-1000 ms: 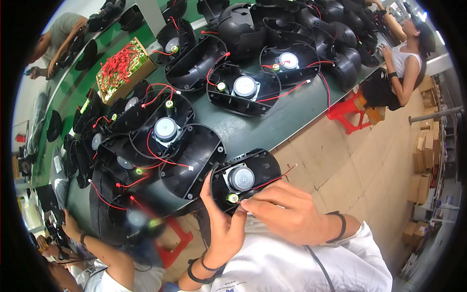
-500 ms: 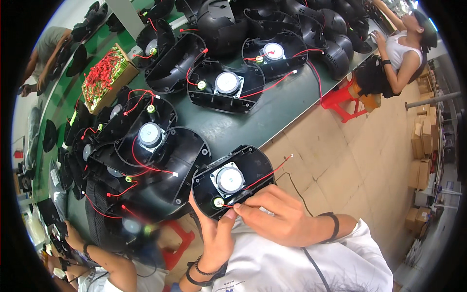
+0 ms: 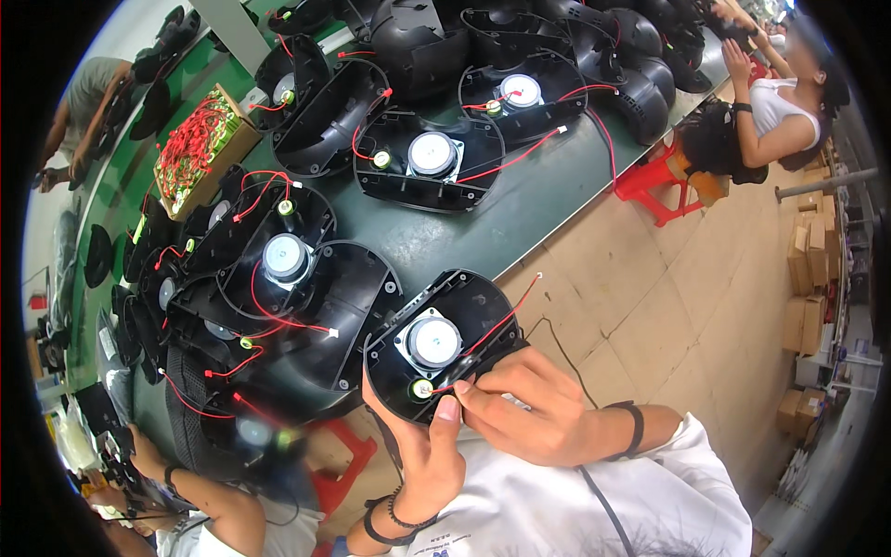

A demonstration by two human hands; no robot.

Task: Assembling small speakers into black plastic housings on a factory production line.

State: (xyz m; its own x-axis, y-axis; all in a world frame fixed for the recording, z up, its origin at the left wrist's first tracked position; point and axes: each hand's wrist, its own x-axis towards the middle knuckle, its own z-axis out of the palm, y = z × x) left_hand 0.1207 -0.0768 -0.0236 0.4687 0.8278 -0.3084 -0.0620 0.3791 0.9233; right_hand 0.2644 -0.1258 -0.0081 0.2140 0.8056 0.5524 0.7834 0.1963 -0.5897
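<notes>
A black plastic speaker housing rests in my left hand, whose fingers go around its lower left side, the thumb up by the near rim. Inside the housing sits a round speaker with a silver frame. Close to the near rim is a small green cylindrical part with a pale top. My right hand is closed in a pinch on the red wire running from that part; the fingers hide some of it. Another stretch of red wire, ending in a white plug, sticks out over the right rim.
More black housings with speakers and red wires stand on the green table. A cardboard box holds many red-wired green parts. Co-workers sit at lower left and upper right, beside red stools. Cartons line the far right.
The housing has turned and shifted slightly left, its white plug swinging left and upward. My left thumb has risen at the near rim, while my right hand stays in its pinch.
</notes>
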